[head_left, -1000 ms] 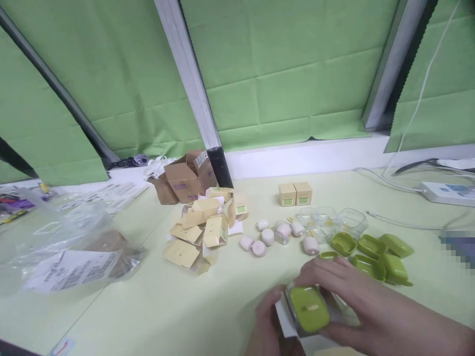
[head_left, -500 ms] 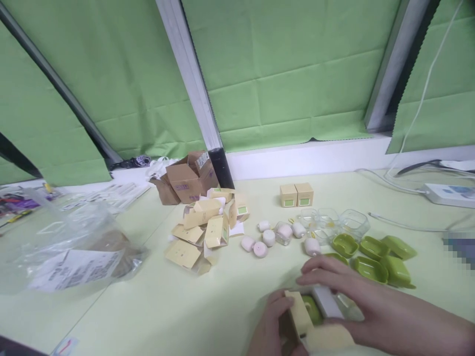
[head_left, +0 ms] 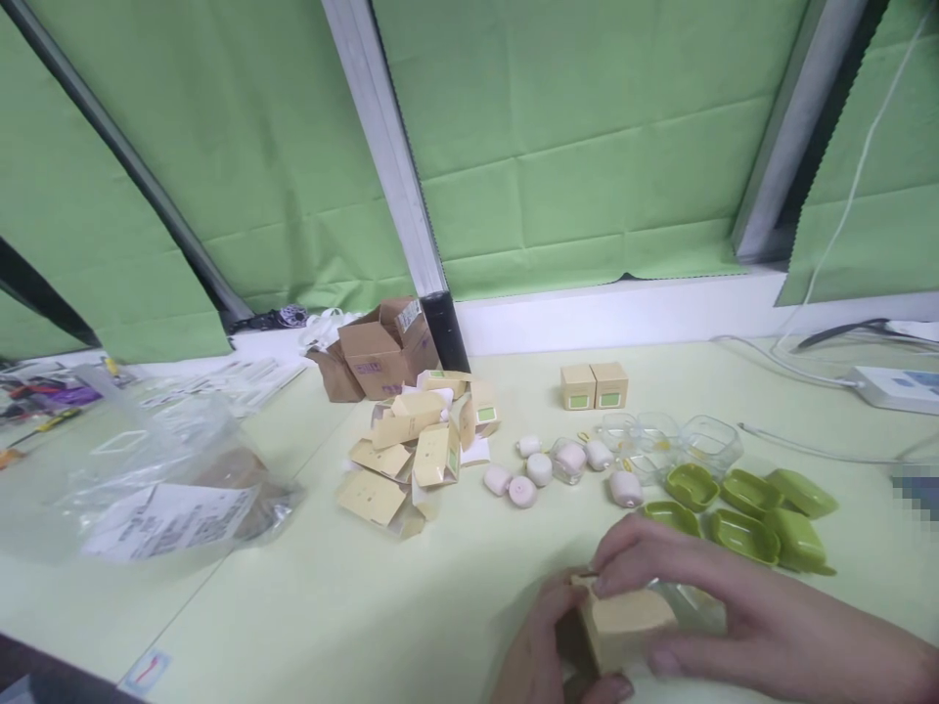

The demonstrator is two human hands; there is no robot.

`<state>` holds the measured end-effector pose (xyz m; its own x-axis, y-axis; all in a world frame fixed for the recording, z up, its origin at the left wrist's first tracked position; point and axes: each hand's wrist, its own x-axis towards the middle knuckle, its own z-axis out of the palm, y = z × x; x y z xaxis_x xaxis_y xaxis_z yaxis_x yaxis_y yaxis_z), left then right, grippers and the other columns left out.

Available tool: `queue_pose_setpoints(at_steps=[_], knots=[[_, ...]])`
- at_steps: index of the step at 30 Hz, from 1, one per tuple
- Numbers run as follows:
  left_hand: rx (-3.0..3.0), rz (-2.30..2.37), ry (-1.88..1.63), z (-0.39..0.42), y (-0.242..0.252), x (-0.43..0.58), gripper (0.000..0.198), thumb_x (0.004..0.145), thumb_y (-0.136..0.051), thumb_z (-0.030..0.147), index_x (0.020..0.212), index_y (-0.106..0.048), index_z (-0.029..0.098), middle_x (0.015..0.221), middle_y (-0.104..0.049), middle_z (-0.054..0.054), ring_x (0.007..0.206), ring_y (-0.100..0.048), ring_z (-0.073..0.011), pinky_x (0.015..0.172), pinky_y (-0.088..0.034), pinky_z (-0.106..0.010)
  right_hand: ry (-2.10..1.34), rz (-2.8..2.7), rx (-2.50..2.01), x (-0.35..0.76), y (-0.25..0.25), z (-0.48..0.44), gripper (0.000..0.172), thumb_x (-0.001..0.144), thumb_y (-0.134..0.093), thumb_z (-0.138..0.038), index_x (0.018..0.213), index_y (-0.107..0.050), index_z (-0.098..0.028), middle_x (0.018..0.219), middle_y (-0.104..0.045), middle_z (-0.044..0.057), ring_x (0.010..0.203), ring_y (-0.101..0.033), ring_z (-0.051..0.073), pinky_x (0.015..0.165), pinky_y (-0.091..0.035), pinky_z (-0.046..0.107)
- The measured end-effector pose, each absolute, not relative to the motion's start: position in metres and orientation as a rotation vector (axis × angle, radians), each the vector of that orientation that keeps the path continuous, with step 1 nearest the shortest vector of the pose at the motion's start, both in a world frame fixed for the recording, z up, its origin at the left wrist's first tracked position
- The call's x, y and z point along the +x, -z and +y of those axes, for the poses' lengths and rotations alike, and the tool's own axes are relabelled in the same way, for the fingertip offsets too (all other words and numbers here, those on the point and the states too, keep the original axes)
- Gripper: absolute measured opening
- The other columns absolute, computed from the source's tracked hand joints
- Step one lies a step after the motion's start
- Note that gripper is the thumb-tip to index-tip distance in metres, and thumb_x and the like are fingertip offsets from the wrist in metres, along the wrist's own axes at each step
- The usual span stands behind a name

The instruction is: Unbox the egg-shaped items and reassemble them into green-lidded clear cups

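Note:
Both of my hands hold a small tan cardboard box [head_left: 623, 623] low over the pale green table [head_left: 308, 606]. My right hand [head_left: 704, 611] wraps over its top and right side, fingers closed. My left hand [head_left: 539, 645] grips its left end from below. Just beyond lie several green plastic lids [head_left: 740, 508], clear plastic cases [head_left: 664, 438] and small pink earbud cases [head_left: 539, 469]. Two closed tan boxes [head_left: 594, 385] stand side by side farther back.
A heap of opened tan boxes [head_left: 415, 455] lies left of centre, with a brown carton [head_left: 378, 354] behind it. A clear plastic bag [head_left: 157, 484] with a paper label rests at the left. A white power strip [head_left: 899, 386] and cables run along the right. Green curtains hang behind.
The green-lidded case seen earlier has gone inside the tan box. The box flap has been closed, and only the box shows between my hands now.

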<state>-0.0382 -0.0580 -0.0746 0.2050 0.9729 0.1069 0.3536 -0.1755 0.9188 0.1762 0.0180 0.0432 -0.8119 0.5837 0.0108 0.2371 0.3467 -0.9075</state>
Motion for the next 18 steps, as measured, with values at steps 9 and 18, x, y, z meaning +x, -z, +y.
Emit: queue_pose_setpoints(at_steps=[9, 18], knots=[[1.632, 1.358, -0.922, -0.058, 0.073, -0.037, 0.076, 0.072, -0.069, 0.032, 0.137, -0.032, 0.022, 0.139, -0.044, -0.011, 0.129, -0.039, -0.0303, 0.109, -0.032, -0.045, -1.404, -2.177, -0.956, 0.164, -0.025, 0.016, 0.025, 0.088, -0.053, -0.043, 0.108, -0.063, -0.033, 0.113, -0.062, 0.002, 0.111, -0.053, 0.022, 0.094, -0.042, 0.035], [1.563, 1.267, -0.874, -0.055, 0.061, -0.037, 0.074, 0.071, -0.067, 0.031, 0.136, -0.033, 0.018, 0.139, -0.044, -0.013, 0.132, -0.034, -0.0310, 0.110, -0.026, -0.047, -1.439, -2.106, -0.911, 0.156, -0.016, 0.017, 0.024, 0.089, -0.050, -0.043, 0.103, -0.063, -0.029, 0.106, -0.063, 0.003, 0.102, -0.056, 0.020, 0.091, -0.043, 0.035]])
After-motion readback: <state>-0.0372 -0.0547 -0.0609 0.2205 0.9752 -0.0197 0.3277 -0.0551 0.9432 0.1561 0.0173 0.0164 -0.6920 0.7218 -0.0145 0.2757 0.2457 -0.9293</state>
